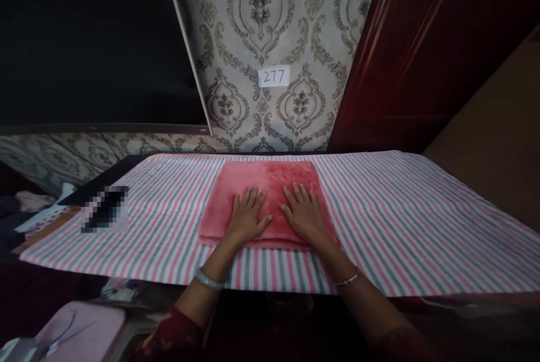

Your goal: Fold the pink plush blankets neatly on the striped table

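Note:
A folded pink plush cloth (274, 179), roughly square, lies on a striped cloth that covers the table. Its layered folded edge faces me. My left hand (248, 217) rests palm down on its left half, fingers spread. On the right half my right hand (304, 215) also lies flat, fingers apart and pointing away from me. Neither hand grips anything. The plush looks darker and ruffled around my right hand and smoother on the left.
The striped cloth (392, 216) spreads to both sides. A blurred-out dark object (104, 209) lies at left. Behind stand a large black screen (97, 41), a patterned wall with a "277" label (274, 76), and a dark red door (405, 58). A pinkish seat (80, 331) is at lower left.

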Available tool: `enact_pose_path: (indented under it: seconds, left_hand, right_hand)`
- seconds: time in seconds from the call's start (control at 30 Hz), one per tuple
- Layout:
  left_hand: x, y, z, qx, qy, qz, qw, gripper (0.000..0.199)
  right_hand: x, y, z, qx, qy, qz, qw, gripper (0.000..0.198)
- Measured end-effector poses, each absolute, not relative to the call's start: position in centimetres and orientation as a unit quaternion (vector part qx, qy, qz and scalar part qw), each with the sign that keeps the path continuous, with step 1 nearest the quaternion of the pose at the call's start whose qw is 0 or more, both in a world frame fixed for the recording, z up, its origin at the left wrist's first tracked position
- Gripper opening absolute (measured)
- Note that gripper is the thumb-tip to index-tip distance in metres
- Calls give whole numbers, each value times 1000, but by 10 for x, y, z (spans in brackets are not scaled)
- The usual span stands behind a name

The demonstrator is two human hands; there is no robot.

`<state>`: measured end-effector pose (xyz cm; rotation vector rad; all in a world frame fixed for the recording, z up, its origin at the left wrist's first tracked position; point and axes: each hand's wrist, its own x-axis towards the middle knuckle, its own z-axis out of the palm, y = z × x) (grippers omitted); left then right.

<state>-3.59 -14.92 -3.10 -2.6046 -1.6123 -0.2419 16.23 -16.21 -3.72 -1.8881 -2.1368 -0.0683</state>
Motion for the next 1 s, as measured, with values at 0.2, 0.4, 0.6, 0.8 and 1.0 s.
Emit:
enact_pose_path:
  seconds: [0.2, 0.4, 0.6, 0.8, 1.0]
  left_hand:
    - [-35, -151, -28, -844, -530, -78, 29, 69]
    - [-35, -150, -27, -844, -529, -81, 31, 69]
    - [-34, -150, -27, -842, -533, -75, 33, 68]
    - [-36, -149, -14, -846, -532, -42, 14, 67]
    - [0, -116, 18, -865, -492, -92, 36, 52]
  right_hand:
    - [167, -160, -35, -650, -744, -4, 155, 58]
    - [183, -140, -24, -652, -735, -19, 182, 64]
    - [183, -102, -13, -712, -679, -19, 178, 66]
    - [179, -105, -32, -721, -670, -37, 171, 60]
    - [181, -107, -38, -717, -670, -51, 186, 61]
